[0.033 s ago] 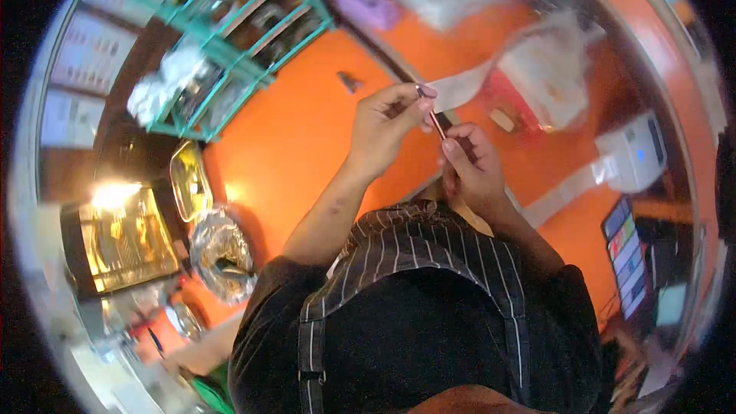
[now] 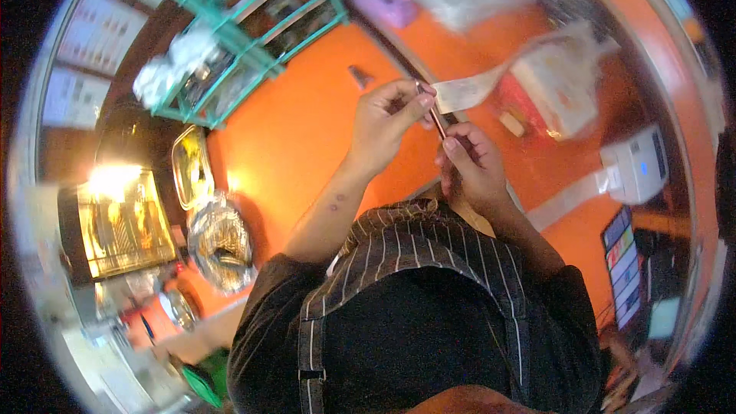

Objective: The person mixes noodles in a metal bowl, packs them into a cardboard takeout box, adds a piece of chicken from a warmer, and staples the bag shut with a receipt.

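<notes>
Between my two hands runs a slim, dark, pen-like stick (image 2: pixel 438 120), slanting over the orange counter (image 2: pixel 299 115). Its far end is pinched by the thumb and fingers of my left hand (image 2: pixel 386 121). My right hand (image 2: pixel 475 165) has its fingers curled on the near end, thumb on top. A white paper strip (image 2: pixel 466 94) reaches the left fingertips from the right; whether they hold it I cannot tell. To the right of the hands lie a clear plastic bag with a red and white package (image 2: pixel 548 88) and a small tan block (image 2: pixel 511 123).
A teal rack (image 2: pixel 270 64) stands at the far left, above a foil-lined round tray (image 2: pixel 220 238). On the right are a white printer (image 2: pixel 644 162) with a paper strip out of it and a lit screen (image 2: pixel 623 268). A purple box (image 2: pixel 382 1) sits at the back.
The surroundings have shifted slightly right in the picture as the view turned, and the paper strip shows more sharply. My hands keep the same hold on the stick.
</notes>
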`<control>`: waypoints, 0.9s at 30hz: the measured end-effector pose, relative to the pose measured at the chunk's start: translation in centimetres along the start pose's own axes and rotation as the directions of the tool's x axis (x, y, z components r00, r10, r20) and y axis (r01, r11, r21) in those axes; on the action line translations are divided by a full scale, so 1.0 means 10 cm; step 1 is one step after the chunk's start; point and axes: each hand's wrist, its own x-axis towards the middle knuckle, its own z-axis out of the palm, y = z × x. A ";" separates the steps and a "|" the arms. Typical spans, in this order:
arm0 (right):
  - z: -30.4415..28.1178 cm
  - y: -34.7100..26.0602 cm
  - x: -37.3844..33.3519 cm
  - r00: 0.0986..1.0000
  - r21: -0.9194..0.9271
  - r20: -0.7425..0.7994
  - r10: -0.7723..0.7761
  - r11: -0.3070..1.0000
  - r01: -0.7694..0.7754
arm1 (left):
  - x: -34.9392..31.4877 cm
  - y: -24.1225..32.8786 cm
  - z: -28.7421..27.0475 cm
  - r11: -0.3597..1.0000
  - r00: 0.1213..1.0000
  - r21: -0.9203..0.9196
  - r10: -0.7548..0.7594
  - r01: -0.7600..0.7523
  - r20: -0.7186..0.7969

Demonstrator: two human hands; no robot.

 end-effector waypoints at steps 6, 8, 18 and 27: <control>0.92 0.08 0.41 0.870 -0.202 0.420 0.258 0.961 -0.187 | -0.58 0.36 -1.07 0.982 0.968 -0.150 -0.141 0.111 -0.208; 1.26 0.12 0.43 0.813 -0.174 0.488 0.318 0.948 -0.266 | -0.77 0.43 -1.31 0.979 0.956 -0.183 -0.138 0.092 -0.258; 2.51 0.52 0.54 0.616 -0.172 0.667 0.419 0.891 -0.421 | -1.61 0.73 -2.28 0.974 0.882 -0.220 -0.057 -0.054 -0.468; 3.12 0.85 0.63 0.861 -0.087 0.504 0.070 0.996 -0.030 | -2.18 0.94 -2.42 0.747 0.884 0.639 0.155 0.187 -0.440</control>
